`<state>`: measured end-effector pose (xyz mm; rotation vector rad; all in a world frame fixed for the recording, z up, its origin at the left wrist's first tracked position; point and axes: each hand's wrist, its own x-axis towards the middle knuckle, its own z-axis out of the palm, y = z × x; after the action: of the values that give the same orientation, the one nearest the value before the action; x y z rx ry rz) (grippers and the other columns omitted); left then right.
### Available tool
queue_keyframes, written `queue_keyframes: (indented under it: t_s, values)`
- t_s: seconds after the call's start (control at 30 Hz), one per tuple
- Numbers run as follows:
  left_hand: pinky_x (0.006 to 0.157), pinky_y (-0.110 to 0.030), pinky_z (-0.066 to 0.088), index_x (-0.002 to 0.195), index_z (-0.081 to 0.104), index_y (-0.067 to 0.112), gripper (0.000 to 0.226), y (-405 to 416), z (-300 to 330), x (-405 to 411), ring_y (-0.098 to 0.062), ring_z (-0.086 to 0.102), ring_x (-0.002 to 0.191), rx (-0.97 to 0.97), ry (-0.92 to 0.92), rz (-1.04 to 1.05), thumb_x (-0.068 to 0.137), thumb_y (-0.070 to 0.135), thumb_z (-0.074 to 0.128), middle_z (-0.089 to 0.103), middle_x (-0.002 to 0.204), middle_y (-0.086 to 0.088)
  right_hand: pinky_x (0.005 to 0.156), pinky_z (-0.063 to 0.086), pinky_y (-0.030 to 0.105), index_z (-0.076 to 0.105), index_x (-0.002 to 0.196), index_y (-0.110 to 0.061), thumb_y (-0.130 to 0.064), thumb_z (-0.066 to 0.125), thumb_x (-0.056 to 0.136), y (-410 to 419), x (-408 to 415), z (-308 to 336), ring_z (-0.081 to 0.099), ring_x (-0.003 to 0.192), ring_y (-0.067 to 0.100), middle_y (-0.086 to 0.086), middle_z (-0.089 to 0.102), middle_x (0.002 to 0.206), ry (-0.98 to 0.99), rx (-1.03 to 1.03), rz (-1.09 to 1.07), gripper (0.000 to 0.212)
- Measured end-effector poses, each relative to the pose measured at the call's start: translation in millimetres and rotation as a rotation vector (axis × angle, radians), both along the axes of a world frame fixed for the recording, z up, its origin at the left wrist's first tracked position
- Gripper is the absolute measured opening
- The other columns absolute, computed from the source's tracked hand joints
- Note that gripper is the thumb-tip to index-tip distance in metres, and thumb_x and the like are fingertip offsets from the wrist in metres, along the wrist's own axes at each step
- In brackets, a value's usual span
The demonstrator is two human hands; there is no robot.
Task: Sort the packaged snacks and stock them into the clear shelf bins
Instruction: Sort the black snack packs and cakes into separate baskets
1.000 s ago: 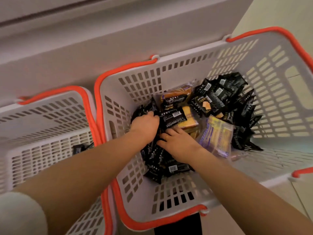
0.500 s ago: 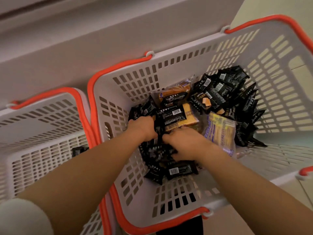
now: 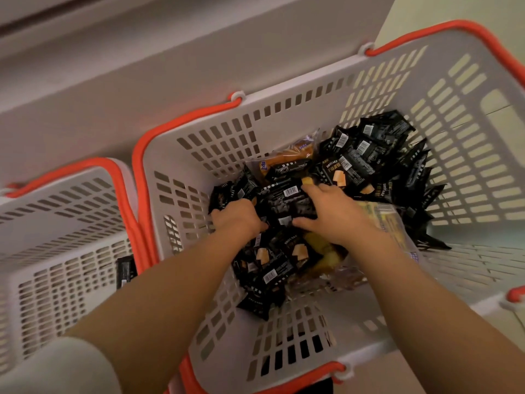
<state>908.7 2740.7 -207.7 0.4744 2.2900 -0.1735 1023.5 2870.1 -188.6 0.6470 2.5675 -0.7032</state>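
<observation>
A white slotted basket (image 3: 227, 143) with orange handles holds a heap of black snack packets (image 3: 369, 149). Among them lie an orange bread packet (image 3: 287, 157) and yellow packets (image 3: 392, 220). My left hand (image 3: 238, 217) is sunk into the left side of the heap, fingers curled round black packets. My right hand (image 3: 332, 211) lies just to its right, thumb and fingers spanning a bunch of black packets (image 3: 287, 203) between the two hands. More black packets (image 3: 267, 268) lie under my forearms.
A second white basket (image 3: 71, 223) with orange handles stands touching on the left, with one black packet (image 3: 126, 271) against its right wall. A pale wall or cabinet face (image 3: 170, 52) runs behind both baskets. Pale floor (image 3: 426, 12) shows at top right.
My right hand has moved up from the near packets onto the bunch with the barcode beside my left hand. Several black packets near my forearms have shifted and turned over.
</observation>
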Motion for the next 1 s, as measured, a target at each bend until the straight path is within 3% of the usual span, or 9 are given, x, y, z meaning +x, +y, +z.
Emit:
queue_keyframes:
  t_s: [0.07,0.2,0.3,0.4,0.53,0.67,0.77,0.9,1.0]
  values:
    - [0.092,-0.035,0.036,0.088,0.052,0.017,0.03,-6.6,2.4,-3.3,-0.021,0.052,0.094,0.065,-0.016,0.021,0.081,0.043,0.065,0.054,0.092,-0.001,0.093,0.043,0.044,0.033,0.137,-0.018,-0.048,0.068,0.078,-3.0,-2.7,-3.0,0.038,0.125,0.027,0.007,0.04,0.136,-0.03,-0.014,0.072,0.074]
    - [0.08,-0.037,0.052,0.096,0.059,0.008,0.025,-10.6,21.1,-6.7,-0.024,0.059,0.089,0.16,-0.038,0.019,0.08,0.026,0.067,0.059,0.091,-0.007,0.081,0.043,0.04,0.038,0.12,-0.016,-0.047,0.075,0.07,-12.3,-5.0,-7.4,0.047,0.114,0.027,0.006,0.049,0.123,0.011,0.11,0.189,0.07]
    - [0.07,-0.035,0.053,0.102,0.057,0.007,0.03,-14.7,49.0,-7.8,-0.023,0.059,0.084,0.212,0.032,-0.055,0.081,0.027,0.066,0.061,0.094,-0.008,0.066,0.039,0.035,0.033,0.129,-0.02,-0.045,0.071,0.075,-19.2,-2.2,-8.3,0.056,0.104,0.03,0.008,0.057,0.116,0.016,0.153,0.229,0.071]
    - [0.076,-0.033,0.053,0.119,0.055,0.012,0.043,-31.7,83.3,-7.0,-0.019,0.06,0.092,0.393,0.13,-0.076,0.083,0.032,0.065,0.064,0.109,-0.007,0.069,0.042,0.034,0.037,0.132,-0.021,-0.047,0.068,0.077,-24.6,-1.2,-4.9,0.053,0.11,0.029,0.008,0.054,0.121,-0.014,0.203,0.248,0.068]
    - [0.064,0.001,0.04,0.112,0.062,0.024,0.04,-68.9,132.5,-0.2,0.003,0.054,0.078,0.772,0.156,0.059,0.077,0.04,0.071,0.062,0.093,0.013,0.075,0.048,0.036,0.042,0.117,-0.018,-0.045,0.069,0.076,-43.8,0.1,19.7,0.054,0.106,0.023,0.003,0.055,0.116,0.071,0.059,0.049,0.056]
    - [0.063,-0.002,0.042,0.094,0.061,0.031,0.023,-119.7,164.0,3.7,0.012,0.059,0.072,1.081,0.251,0.433,0.074,0.039,0.07,0.064,0.077,0.021,0.063,0.047,0.016,0.045,0.095,-0.03,-0.047,0.073,0.07,-78.5,0.1,78.1,0.058,0.076,-0.003,-0.017,0.059,0.089,0.378,-0.376,-0.328,0.041]
    - [0.058,-0.015,0.047,0.086,0.066,0.027,0.007,-164.3,179.1,0.1,0.004,0.063,0.065,1.262,0.27,0.838,0.082,0.034,0.066,0.07,0.071,0.016,0.069,0.046,0.015,0.055,0.095,-0.036,-0.049,0.071,0.067,-110.2,-8.9,126.6,0.06,0.08,-0.009,-0.018,0.064,0.092,0.454,-0.727,-0.435,0.035]
    - [0.043,-0.017,0.047,0.083,0.063,0.021,0.011,-221.9,179.6,6.4,-0.005,0.065,0.052,1.224,0.075,1.327,0.09,0.029,0.058,0.069,0.06,0.009,0.064,0.044,0.02,0.055,0.101,-0.027,-0.051,0.072,0.067,-161.9,-33.7,169.8,0.06,0.084,-0.001,-0.016,0.061,0.095,0.334,-0.592,-0.169,0.045]
    - [0.053,-0.028,0.05,0.092,0.06,0.012,0.015,-256.0,158.6,20.0,-0.018,0.066,0.065,1.034,-0.111,1.521,0.091,0.026,0.056,0.068,0.076,-0.006,0.073,0.044,0.028,0.047,0.121,-0.017,-0.052,0.072,0.071,-206.4,-50.6,169.4,0.057,0.102,0.017,-0.004,0.058,0.108,0.201,-0.342,0.112,0.066]
